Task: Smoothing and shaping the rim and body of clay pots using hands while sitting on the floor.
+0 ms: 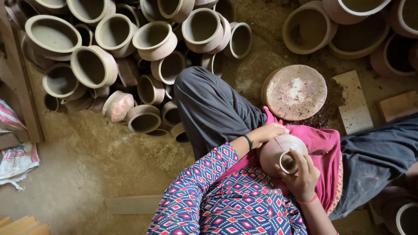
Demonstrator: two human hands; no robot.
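Observation:
I sit on the earthen floor with a small round unfired clay pot [275, 148] resting in my lap on a pink cloth [324, 143]. My left hand [271, 131] lies on the pot's upper left side, a dark band on the wrist. My right hand [301, 175] grips the pot at its narrow mouth [288, 162], fingers curled around the rim. The pot lies tilted with its mouth toward me.
A heap of unfired clay pots [130, 56] fills the upper left. More pots [348, 26] stand at the upper right. A round clay disc [295, 92] lies past my knee, beside flat bricks [355, 102]. A plastic bag [15, 159] sits at left.

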